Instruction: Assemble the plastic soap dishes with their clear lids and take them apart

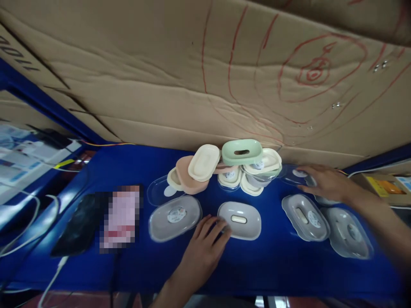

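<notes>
A grey soap dish [253, 222] with a pale oval insert in its middle lies on the blue table. My left hand [207, 241] reaches its left edge, fingers stretched out and slightly apart. Left of that hand lies another grey dish [160, 226] under a clear cover with a round label. At the right, my right hand [327, 182] is over a clear plastic lid [290, 175] with a white round sticker, its thumb and fingers apart and a little blurred. Below it lie two grey dishes, one [297, 205] beside the other [345, 231], with clear wavy-edged plastic and round labels.
A pile at the back holds a green dish [227, 154], cream dishes [204, 162] and a peach dish [191, 186]. A clear lid [156, 190] lies left of it. Phones [77, 226] and white cables [58, 273] occupy the left. Cardboard [154, 81] walls the back.
</notes>
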Demonstrator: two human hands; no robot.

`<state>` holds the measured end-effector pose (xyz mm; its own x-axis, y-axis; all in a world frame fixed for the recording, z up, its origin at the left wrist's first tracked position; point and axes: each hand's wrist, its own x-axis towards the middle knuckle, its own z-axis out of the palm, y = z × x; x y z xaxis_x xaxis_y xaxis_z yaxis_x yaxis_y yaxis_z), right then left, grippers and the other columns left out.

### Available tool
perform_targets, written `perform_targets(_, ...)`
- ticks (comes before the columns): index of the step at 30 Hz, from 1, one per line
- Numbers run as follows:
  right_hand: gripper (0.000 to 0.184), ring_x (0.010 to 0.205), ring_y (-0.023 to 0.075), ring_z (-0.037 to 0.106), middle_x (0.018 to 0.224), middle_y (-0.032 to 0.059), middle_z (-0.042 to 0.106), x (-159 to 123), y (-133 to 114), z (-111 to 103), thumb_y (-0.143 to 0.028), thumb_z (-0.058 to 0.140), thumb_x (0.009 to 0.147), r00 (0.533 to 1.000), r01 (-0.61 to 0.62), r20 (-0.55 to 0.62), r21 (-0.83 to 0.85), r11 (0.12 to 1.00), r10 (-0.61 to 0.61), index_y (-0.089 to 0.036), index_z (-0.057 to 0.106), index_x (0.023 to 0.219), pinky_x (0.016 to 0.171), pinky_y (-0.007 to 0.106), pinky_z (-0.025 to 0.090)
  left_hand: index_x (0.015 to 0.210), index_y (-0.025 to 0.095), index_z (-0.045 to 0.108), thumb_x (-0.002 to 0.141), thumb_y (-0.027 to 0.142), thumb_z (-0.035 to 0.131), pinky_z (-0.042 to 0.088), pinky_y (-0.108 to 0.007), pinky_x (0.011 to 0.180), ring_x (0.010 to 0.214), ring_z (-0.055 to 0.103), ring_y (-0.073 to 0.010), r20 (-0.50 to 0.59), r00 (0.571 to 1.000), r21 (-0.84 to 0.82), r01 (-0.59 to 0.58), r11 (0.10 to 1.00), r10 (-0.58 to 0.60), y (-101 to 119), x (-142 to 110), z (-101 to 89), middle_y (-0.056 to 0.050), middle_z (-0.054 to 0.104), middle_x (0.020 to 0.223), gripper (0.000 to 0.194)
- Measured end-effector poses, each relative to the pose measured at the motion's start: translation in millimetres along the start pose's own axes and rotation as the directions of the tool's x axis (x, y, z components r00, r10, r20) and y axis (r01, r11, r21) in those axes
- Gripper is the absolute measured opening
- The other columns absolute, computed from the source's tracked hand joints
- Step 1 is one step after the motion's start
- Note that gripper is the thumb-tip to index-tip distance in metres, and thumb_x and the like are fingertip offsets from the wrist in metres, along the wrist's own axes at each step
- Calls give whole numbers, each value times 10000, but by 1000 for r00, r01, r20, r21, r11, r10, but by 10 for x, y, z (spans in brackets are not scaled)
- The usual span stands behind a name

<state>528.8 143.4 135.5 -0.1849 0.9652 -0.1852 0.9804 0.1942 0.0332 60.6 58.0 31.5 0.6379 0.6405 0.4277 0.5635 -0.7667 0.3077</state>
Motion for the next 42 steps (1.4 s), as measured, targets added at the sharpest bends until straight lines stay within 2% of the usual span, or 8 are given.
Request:
perform_targets(5, 620, 1400, 399, 602, 1552, 78, 609, -1024, -898, -137, -672, 582, 968, 951, -98, -292, 40, 994, 105, -392, 549, 1520, 1206, 625, 460, 1242, 194, 703, 1011, 94, 593, 596, -486, 991, 1150, 662, -300, -14, 1000, -114, 3, 993, -4, -15, -312, -138, -98, 748, 1211, 275)
perform_targets(8, 610, 1483, 331, 546, 1634, -1, 533, -1325, -1793, 220, -523, 588, 1014, 932, 11, -346, 319, 948, 105, -514, 427, 1602, 1179, 559, 537, 1227, 215, 701, 1045, 125, 559, 610, -457, 998, 1169, 682, -282, 10, 1000, -183, 8, 983, -7, -60, -443, -195, -94, 741, 1225, 248)
perform_targets(10, 672, 1514, 349, 510, 1696, 43, 451, -1319, -2283, 540, -436, 609, 1024, 933, 103, -357, 401, 910, 51, -453, 373, 1653, 1148, 586, 557, 1296, 240, 683, 1068, 165, 550, 623, -442, 1000, 1179, 702, -272, 11, 999, -202, 42, 979, -41, -93, -483, -207, -102, 720, 1282, 275)
perform_targets(13, 675, 1592, 365, 387, 1729, 86, 391, -1159, -2685, 926, -351, 613, 1047, 919, 230, -387, 381, 896, -72, -381, 365, 1673, 1198, 613, 496, 1508, 264, 555, 1086, 264, 577, 622, -445, 1051, 1290, 685, -287, -9, 994, -240, 104, 965, -110, -136, -499, -199, -148, 627, 1475, 423)
perform_targets(17, 709, 1634, 367, 291, 1758, 78, 334, -969, -2780, 1100, -338, 646, 1041, 887, 337, -412, 268, 903, -209, -368, 350, 1685, 1218, 627, 470, 1646, 286, 384, 1075, 303, 620, 551, -459, 1178, 1469, 574, -287, 15, 993, -336, 112, 935, -114, -180, -494, -168, -149, 524, 1622, 618)
perform_targets(27, 804, 1611, 395, 325, 1725, 110, 391, -871, -2719, 1066, -371, 697, 1016, 839, 421, -416, 90, 903, -350, -379, 287, 1708, 1182, 630, 516, 1500, 321, 566, 1010, 276, 734, 547, -412, 1188, 1431, 616, -234, 41, 971, -430, 230, 873, -236, -222, -563, -116, -86, 557, 1602, 520)
perform_targets(37, 746, 1627, 366, 312, 1735, 68, 384, -996, -2775, 1097, -336, 665, 1033, 885, 279, -439, 238, 931, -153, -400, 321, 1692, 1206, 615, 499, 1534, 293, 530, 1040, 245, 671, 589, -447, 1129, 1386, 643, -288, -158, 979, -124, 112, 986, -131, -107, -599, -287, -126, 621, 1520, 516)
perform_targets(42, 711, 1562, 413, 409, 1680, 97, 457, -1085, -2482, 1099, -374, 646, 1038, 868, 56, -491, 242, 969, 72, -407, 340, 1679, 1175, 691, 477, 1536, 251, 523, 999, 233, 722, 459, -724, 1163, 1502, 480, -466, -291, 898, 155, 385, 910, -331, -261, -676, -503, -213, 512, 1594, 573)
